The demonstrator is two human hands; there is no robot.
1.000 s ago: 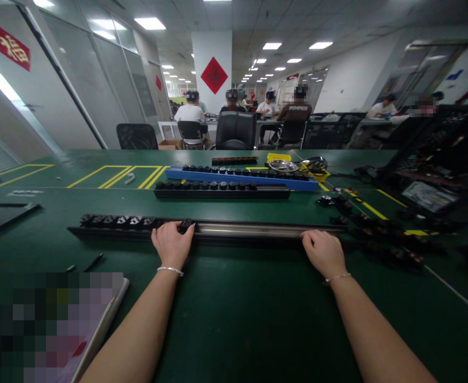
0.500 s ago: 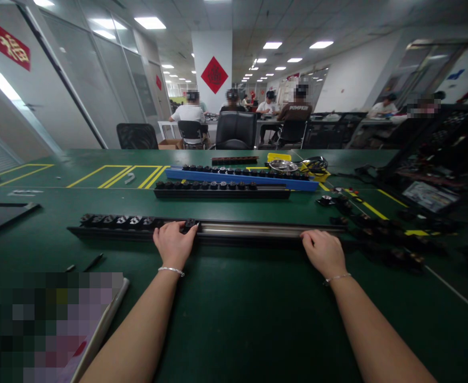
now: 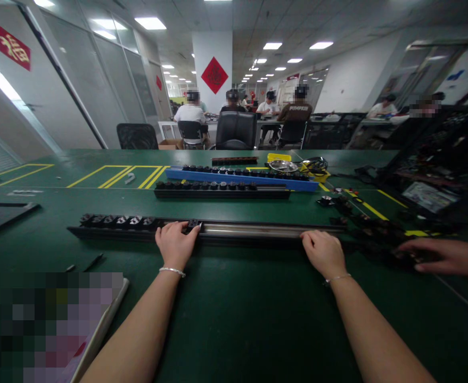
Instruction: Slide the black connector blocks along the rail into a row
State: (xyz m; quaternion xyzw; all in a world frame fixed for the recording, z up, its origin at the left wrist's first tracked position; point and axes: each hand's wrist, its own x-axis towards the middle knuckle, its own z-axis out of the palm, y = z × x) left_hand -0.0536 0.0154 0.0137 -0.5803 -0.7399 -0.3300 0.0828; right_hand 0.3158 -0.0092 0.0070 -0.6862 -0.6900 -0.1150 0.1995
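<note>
A long black rail (image 3: 249, 231) with a shiny metal strip along its channel lies across the green table. Several small black modules (image 3: 116, 221) with silvery centres sit in a row on its left part. My left hand (image 3: 177, 242) is closed around another black module (image 3: 193, 224) on the rail, thumb at its right side; part of the module is hidden by the fingers. Towards the rail's right end, my right hand (image 3: 323, 251) grips the rail's edge with curled fingers.
Another person's hand (image 3: 433, 255) reaches in from the right among loose black modules (image 3: 381, 231). Farther back lie a shorter black rail (image 3: 221, 194), a blue rail (image 3: 241, 178) and a metal dish (image 3: 282, 166). A pixelated bag-like item (image 3: 74, 319) lies front left.
My left hand has shifted slightly right along the rail with the module. Another person's hand has come into view at the right. My right hand stays in place.
</note>
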